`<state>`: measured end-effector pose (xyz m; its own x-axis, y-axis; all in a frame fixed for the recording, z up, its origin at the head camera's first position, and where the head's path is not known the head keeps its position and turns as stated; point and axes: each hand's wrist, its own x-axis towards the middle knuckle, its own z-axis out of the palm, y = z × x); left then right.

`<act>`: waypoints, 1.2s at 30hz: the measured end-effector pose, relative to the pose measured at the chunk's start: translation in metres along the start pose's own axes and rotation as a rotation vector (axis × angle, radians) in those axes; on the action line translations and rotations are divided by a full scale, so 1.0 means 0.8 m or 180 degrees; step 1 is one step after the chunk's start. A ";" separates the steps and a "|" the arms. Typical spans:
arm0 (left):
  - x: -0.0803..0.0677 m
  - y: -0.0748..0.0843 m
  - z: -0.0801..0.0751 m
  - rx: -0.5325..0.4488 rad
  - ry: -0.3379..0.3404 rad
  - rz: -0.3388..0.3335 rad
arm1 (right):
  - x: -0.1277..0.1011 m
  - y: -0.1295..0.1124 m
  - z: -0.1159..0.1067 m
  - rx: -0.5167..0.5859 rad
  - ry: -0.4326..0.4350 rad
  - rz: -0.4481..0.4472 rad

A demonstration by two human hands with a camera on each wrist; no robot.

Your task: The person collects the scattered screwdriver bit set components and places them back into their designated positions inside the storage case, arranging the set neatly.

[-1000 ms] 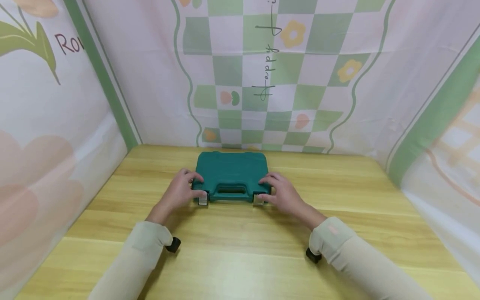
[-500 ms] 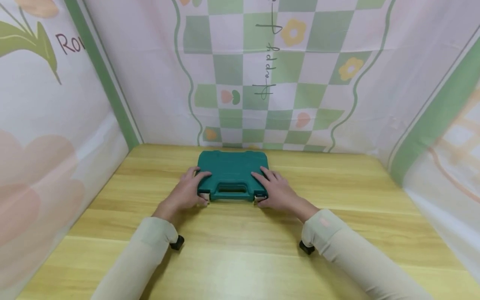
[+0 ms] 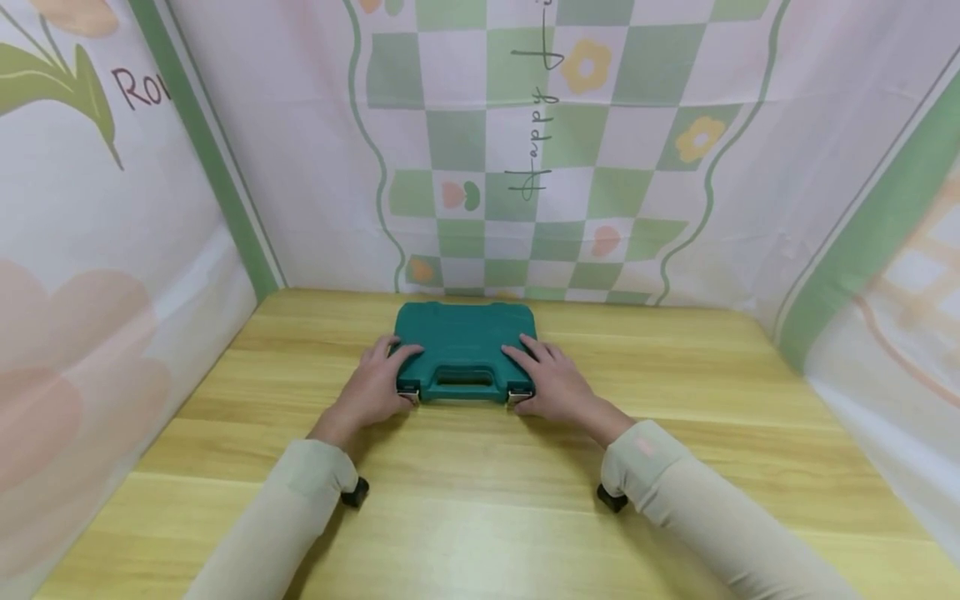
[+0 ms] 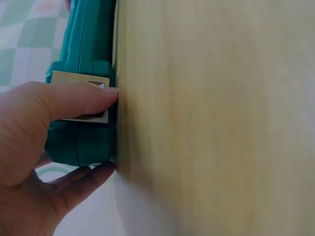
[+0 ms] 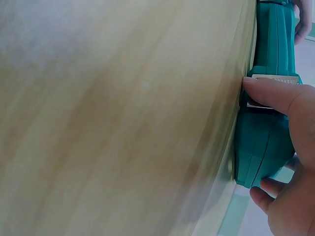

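Observation:
A dark green plastic carrying case (image 3: 465, 329) lies flat on the table, its handle (image 3: 465, 393) facing me. My left hand (image 3: 369, 387) grips the front left corner, index finger over the lid and other fingers along the side. In the left wrist view, that thumb lies across a metal latch (image 4: 69, 77) on the case's front face. At the opposite corner, my right hand (image 3: 558, 387) holds the case in the same way. The right wrist view has its thumb pressed on the second latch (image 5: 285, 79). Both latches lie against the case front, partly hidden by the thumbs.
The wooden table (image 3: 472, 500) reaches back to a checked cloth backdrop (image 3: 517, 200) just behind the case. Printed cloth walls stand at the left (image 3: 90, 317) and right (image 3: 885, 333). A small black device sits at each wrist.
Both latches have swung from sticking out to lying against the case front. The thumbs moved down onto them, and the index fingers shifted further over the lid. The case stays nearly in place.

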<state>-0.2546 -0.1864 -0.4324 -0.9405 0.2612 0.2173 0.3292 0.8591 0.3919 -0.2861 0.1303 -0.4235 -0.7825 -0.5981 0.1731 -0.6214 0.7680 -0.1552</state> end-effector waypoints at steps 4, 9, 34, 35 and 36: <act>0.000 0.002 -0.003 0.0046 0.0006 0.0012 | 0.001 -0.001 -0.001 0.0025 0.0027 0.0015; 0.002 0.004 -0.007 0.0113 -0.0005 0.0027 | 0.001 -0.004 -0.004 0.0056 0.0029 0.0047; 0.013 0.002 -0.018 -0.0023 -0.0173 0.0063 | 0.004 -0.004 -0.008 0.0166 -0.0036 0.0213; 0.013 0.002 -0.018 -0.0026 -0.0176 0.0066 | 0.005 -0.004 -0.009 0.0176 -0.0020 0.0205; 0.013 0.002 -0.019 -0.0027 -0.0178 0.0068 | 0.005 -0.004 -0.009 0.0177 -0.0006 0.0197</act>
<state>-0.2630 -0.1889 -0.4161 -0.9365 0.3038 0.1754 0.3496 0.8494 0.3954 -0.2869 0.1271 -0.4151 -0.8195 -0.5504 0.1596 -0.5731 0.7896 -0.2195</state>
